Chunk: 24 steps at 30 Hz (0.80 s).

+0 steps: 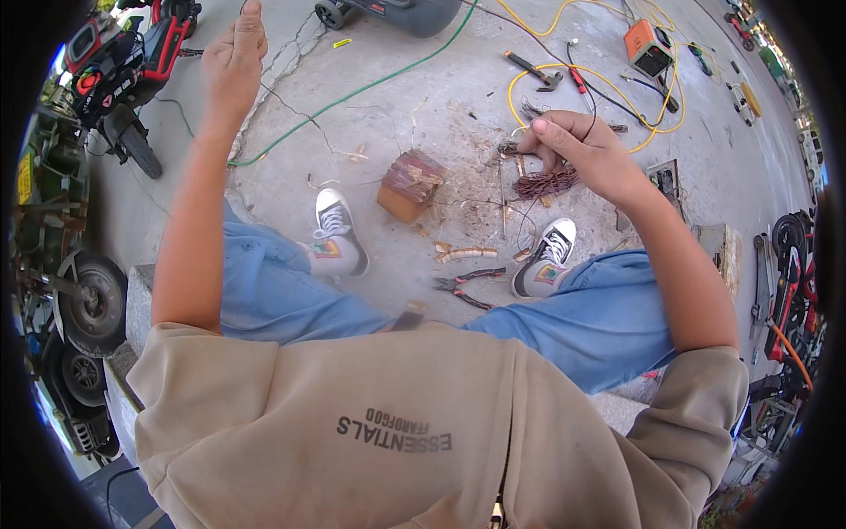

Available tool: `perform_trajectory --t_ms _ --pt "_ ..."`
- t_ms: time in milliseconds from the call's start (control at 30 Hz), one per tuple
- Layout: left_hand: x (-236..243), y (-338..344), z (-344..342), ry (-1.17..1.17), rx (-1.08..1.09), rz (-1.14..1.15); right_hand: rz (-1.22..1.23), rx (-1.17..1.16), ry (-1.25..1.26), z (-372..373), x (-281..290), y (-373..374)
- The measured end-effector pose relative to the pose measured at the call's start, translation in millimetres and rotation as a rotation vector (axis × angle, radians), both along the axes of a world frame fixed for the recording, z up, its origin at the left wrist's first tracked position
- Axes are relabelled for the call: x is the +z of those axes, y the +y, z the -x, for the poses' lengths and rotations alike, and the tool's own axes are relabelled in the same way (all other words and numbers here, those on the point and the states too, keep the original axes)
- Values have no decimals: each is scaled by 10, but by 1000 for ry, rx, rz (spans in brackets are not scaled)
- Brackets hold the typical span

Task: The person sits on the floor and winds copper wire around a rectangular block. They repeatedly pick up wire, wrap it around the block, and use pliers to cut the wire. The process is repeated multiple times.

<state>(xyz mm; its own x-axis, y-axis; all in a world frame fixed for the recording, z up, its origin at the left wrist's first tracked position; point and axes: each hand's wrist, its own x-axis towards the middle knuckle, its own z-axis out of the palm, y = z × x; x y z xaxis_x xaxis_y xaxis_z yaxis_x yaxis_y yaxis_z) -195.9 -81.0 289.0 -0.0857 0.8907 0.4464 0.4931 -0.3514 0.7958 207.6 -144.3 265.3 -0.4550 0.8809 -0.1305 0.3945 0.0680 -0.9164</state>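
I record the left hand (233, 62) raised to the upper edge, thumb up and fingers folded; what it grips, if anything, I cannot tell. The right hand (583, 154) presses thumb and fingers together on thin dark wire (530, 109) — its full run is too fine for me to trace. A brown bundle (545, 183) lies just below that hand in view, partly covered by its fingers. The block (411, 185) and pliers (471, 286) are on the ground; the tank (410, 12) is cut off above.
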Motion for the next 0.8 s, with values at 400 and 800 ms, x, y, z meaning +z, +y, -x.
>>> perform_trajectory --t_ms 400,800 --pt "698 -237 -413 -1159 -389 95 -339 -55 -632 336 -407 30" --pt "356 -501 -471 -1502 -858 162 -806 65 -386 849 -587 -43"
